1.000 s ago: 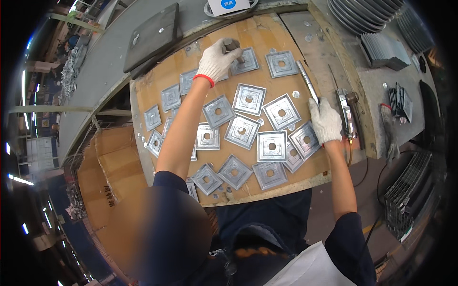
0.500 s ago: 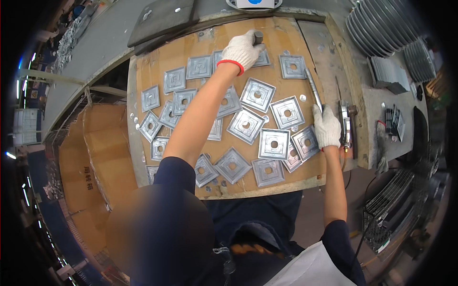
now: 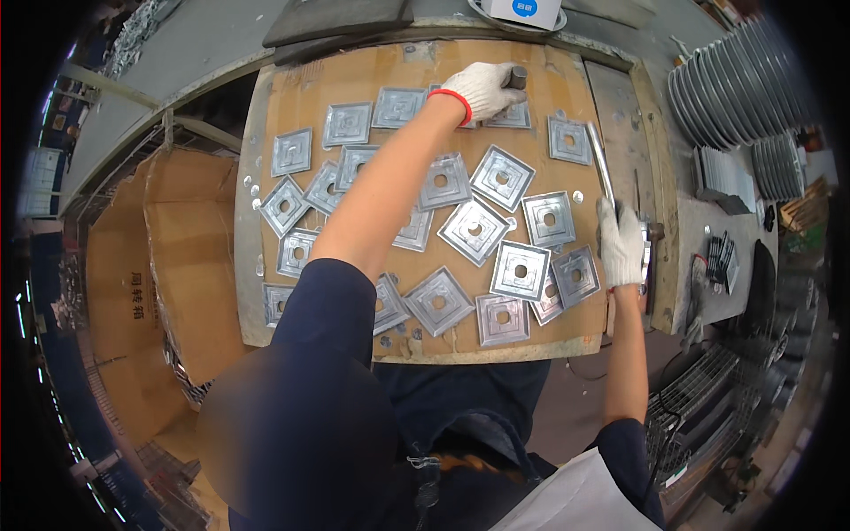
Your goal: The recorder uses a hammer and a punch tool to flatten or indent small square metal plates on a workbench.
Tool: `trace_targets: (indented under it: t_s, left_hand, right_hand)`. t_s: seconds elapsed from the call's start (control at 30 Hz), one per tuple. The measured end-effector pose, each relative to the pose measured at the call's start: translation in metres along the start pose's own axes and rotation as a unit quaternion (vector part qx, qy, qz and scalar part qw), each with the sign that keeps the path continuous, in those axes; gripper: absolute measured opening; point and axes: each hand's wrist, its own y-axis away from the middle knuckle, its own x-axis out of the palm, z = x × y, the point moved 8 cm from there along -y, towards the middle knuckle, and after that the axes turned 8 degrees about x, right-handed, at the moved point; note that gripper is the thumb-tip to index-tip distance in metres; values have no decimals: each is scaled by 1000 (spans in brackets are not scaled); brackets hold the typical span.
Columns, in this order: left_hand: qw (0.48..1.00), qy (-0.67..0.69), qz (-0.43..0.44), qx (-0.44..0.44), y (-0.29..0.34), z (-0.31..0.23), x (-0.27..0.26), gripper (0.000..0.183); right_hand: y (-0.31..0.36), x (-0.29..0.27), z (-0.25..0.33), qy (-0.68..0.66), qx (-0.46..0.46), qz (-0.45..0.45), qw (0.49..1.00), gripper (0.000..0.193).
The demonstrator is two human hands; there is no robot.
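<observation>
My left hand [image 3: 482, 90], in a white knitted glove with a red cuff, reaches to the far side of the board. Its fingers close round a short, dark cylindrical piece [image 3: 519, 78] whose lower part is hidden. Beneath that hand lies a partly covered square metal plate [image 3: 513, 116]. At the right edge my gloved right hand [image 3: 622, 243] grips a slim metal rod [image 3: 601, 164], which points away from me beside a plate with a square hole [image 3: 569, 140]. Several similar silvery plates [image 3: 502, 178] are spread over the cardboard-covered board [image 3: 460, 345], some overlapping; many have a central hole.
Stacked round metal pieces [image 3: 739, 84] and thin plates [image 3: 722, 177] stand at the far right. Dark gloves [image 3: 695, 301] lie nearer. A dark mat [image 3: 336, 22] and a white box on a dish [image 3: 527, 12] are beyond the board. A large cardboard box [image 3: 190, 274] stands left.
The view has turned slightly, shifting most of the board's contents rightward in the picture. One holed plate near the right hand has rotated a little. Both hands keep their grips.
</observation>
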Motion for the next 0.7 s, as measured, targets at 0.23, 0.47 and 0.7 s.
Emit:
trace_targets:
  t_s: [0.23, 0.47, 0.7]
  left_hand:
    - [1000, -11, -17, 5, 6, 11, -7, 46]
    - [1000, 6, -7, 5, 0, 10, 5, 46]
    - [998, -16, -56, 19, 6, 10, 1, 53]
  right_hand:
    - [8, -60, 203, -141, -162, -59, 975, 48]
    - [-33, 8, 215, 71, -162, -32, 984, 57]
    - [-14, -19, 201, 64, -122, 42, 990, 60]
